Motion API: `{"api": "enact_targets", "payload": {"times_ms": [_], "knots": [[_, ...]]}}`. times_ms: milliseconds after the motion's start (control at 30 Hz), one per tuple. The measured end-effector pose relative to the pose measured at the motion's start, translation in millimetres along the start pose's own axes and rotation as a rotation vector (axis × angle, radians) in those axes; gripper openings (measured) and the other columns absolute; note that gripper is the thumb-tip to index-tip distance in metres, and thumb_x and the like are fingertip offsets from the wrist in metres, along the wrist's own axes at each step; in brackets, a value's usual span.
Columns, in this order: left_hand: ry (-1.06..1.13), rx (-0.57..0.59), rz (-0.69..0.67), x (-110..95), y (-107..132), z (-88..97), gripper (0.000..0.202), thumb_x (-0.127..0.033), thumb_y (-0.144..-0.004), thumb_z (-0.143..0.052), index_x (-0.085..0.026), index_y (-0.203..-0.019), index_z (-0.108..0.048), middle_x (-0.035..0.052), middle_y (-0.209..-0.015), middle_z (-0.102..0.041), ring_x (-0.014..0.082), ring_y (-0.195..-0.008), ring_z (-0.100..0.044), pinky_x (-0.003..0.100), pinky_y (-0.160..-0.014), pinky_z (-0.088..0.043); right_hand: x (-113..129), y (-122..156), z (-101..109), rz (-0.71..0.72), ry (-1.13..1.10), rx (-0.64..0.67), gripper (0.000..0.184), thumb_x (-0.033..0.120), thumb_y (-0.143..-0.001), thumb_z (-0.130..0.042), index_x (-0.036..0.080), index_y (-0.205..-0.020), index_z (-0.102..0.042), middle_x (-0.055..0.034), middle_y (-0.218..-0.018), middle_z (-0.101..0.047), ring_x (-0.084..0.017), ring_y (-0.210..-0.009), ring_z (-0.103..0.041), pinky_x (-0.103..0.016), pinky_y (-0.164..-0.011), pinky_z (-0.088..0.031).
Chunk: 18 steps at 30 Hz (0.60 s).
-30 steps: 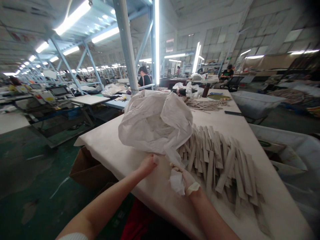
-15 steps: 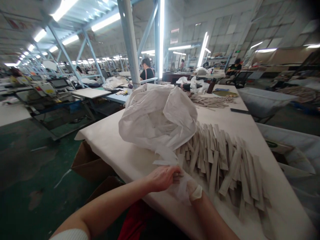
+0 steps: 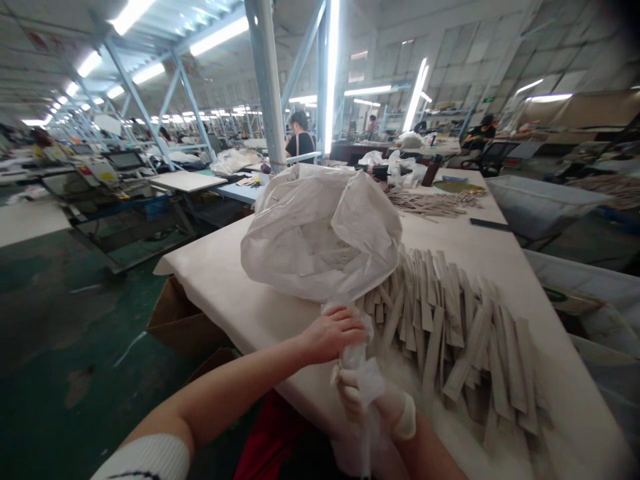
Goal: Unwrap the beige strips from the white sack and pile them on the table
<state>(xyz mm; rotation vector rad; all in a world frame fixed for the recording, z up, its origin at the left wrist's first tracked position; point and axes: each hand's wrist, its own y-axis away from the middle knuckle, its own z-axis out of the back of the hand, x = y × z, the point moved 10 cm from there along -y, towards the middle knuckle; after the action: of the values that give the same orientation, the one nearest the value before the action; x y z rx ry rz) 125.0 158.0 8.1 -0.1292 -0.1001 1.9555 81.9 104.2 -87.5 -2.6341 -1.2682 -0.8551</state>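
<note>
My left hand (image 3: 336,335), bare, is closed over a thin, translucent white plastic strip (image 3: 354,357) just in front of the large bag. Lower and nearer to me, my right hand (image 3: 353,395) wears a whitish glove, its fingers curled round the same plastic, which dangles below it. The white plastic bag (image 3: 280,250) stands with its mouth towards me, pale crumpled pieces showing inside. Beside my hands, to the right, lies a spread row of flat beige fabric strips (image 3: 453,327), overlapping one another.
The pale-covered table (image 3: 210,267) has more thin beige strips (image 3: 430,203) and a dark flat object (image 3: 490,225) towards its far end. Cardboard boxes (image 3: 175,313) stand below its left edge. White bins (image 3: 547,200) line the right side. People sit at farther workstations.
My left hand has closed over the plastic, near the bag. My right hand has come into clearer view, moving left and gripping the plastic lower down. The bag and beige strips stay in place.
</note>
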Motion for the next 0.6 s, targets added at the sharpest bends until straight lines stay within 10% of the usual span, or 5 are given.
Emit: {"api": "enact_targets", "payload": {"times_ms": [133, 233, 600], "knots": [[0.125, 0.053, 0.200, 32, -13, -28.2, 0.021, -0.020, -0.080, -0.051, -0.020, -0.098, -0.061, 0.0028, -0.092, -0.067, 0.0154, -0.088, -0.059, 0.025, -0.086, -0.040, 42, 22, -5, 0.263, -0.142, -0.076, 0.023, 0.022, -0.063, -0.073, 0.019, -0.078, -0.056, 0.0040, -0.066, -0.056, -0.010, -0.065, -0.057, -0.022, -0.061, -0.043], [0.093, 0.024, 0.369, 68, -11, -31.4, 0.025, -0.014, -0.082, -0.044, -0.019, -0.101, -0.061, 0.0023, -0.089, -0.068, 0.0141, -0.079, -0.061, 0.022, -0.071, -0.045, 83, 42, 6, 0.437, -0.294, -0.048, 0.028, 0.012, -0.054, -0.079, 0.020, -0.066, -0.055, 0.0088, -0.058, -0.050, -0.004, -0.048, -0.050, -0.019, -0.052, -0.042], [-0.285, -0.111, 0.803, 226, -57, 45.4, 0.033, -0.022, -0.079, -0.054, -0.016, -0.112, -0.054, 0.0160, -0.111, -0.059, 0.0263, -0.103, -0.054, 0.039, -0.087, -0.040, 96, 42, 59, 0.568, -0.739, -0.197, 0.027, 0.009, -0.062, -0.072, 0.023, -0.081, -0.059, 0.0086, -0.066, -0.054, -0.002, -0.041, -0.042, -0.016, -0.045, -0.045]]}}
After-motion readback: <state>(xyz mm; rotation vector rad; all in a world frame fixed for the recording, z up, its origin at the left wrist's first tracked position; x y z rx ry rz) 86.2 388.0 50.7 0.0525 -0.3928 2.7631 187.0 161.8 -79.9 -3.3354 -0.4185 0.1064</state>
